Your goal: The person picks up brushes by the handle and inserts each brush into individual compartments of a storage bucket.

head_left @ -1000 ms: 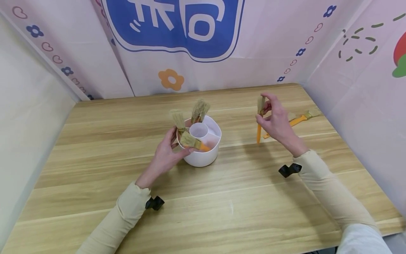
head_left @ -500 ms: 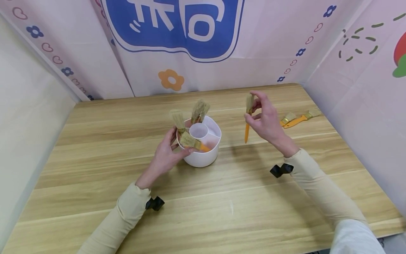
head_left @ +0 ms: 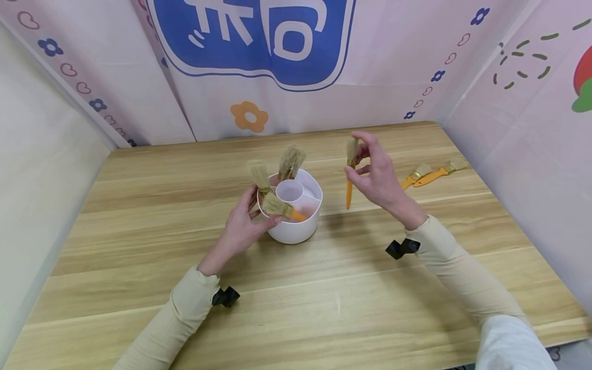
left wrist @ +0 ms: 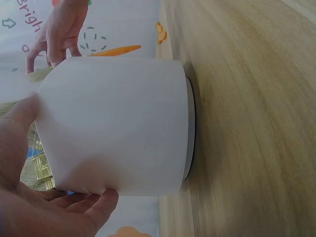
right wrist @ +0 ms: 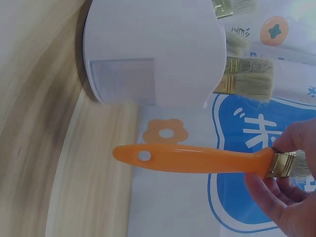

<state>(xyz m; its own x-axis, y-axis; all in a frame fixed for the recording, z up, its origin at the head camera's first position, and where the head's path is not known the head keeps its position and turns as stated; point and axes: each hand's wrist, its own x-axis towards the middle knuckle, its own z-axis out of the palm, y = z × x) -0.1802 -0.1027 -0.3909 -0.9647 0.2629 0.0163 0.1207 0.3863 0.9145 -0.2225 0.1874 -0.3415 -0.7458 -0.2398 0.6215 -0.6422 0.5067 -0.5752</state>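
A white divided organizer pot stands mid-table with several bristle brushes in it, bristles up; one brush leans across its near rim. My left hand grips the pot's left side, thumb at the rim, as the left wrist view also shows of the pot wall. To the right of the pot, my right hand pinches a paintbrush near its metal band. Its orange handle points down, with a hanging hole near the end, and the bristles are partly hidden by my fingers.
Two more orange-handled paintbrushes lie on the wooden table at the right: a nearer one and a farther one. Printed fabric walls close off the back and both sides.
My right hand has carried its paintbrush leftward toward the pot, handle still down, uncovering more of the two brushes on the table. The left hand and pot have stayed put.
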